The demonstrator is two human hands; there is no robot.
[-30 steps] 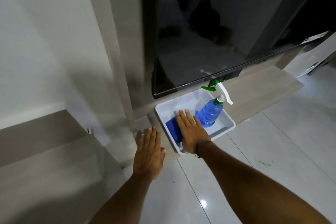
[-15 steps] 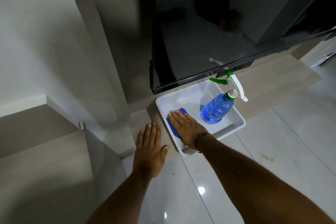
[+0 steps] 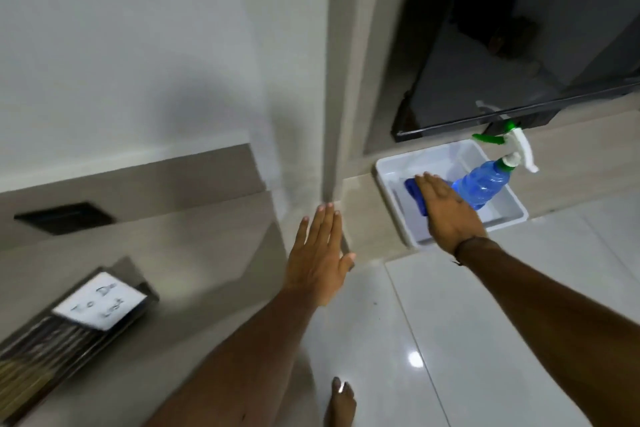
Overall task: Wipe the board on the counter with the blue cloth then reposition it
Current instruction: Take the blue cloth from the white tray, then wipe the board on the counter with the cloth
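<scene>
Two hands in view, both flat and spread, neither closed on anything.

Near: a bare foot (image 3: pixel 341 399) on the glossy floor tiles (image 3: pixel 485 322). Near left: the board (image 3: pixel 74 329), dark-framed, lies flat on the tabletop (image 3: pixel 194 253) with a white label (image 3: pixel 100 300) that seems to read "To Do List". This part of the frame is motion-blurred, so its edges are uncertain. Untouched, not yet wiped.

Middle: left hand (image 3: pixel 320 253) hovers palm down, fingers extended, over the corner of the low ledge (image 3: pixel 367 215); contact cannot be confirmed. Its grip is unclosed and empty.

Farther right: right hand (image 3: pixel 450 215) reaches into the white tray (image 3: pixel 391 191) on that ledge, palm lying over the blue cloth (image 3: pixel 414 192). Fingers are straight, so the grip has not closed; cloth appears pressed, not pinched. Spray bottle (image 3: pixel 483 184), blue with a green-and-white trigger, stands just beside the hand in the tray. Far: a dark screen (image 3: pixel 519 45) hangs above.

Risks, as judged:
- Hand sits right beside the bottle; curling the fingers or lifting the cloth could tip it.
- Flat-palm pickup may drag the cloth rather than lift it, or shift the light tray towards the ledge edge.
- Board is well apart to the left; the carry crosses the ledge corner.
</scene>
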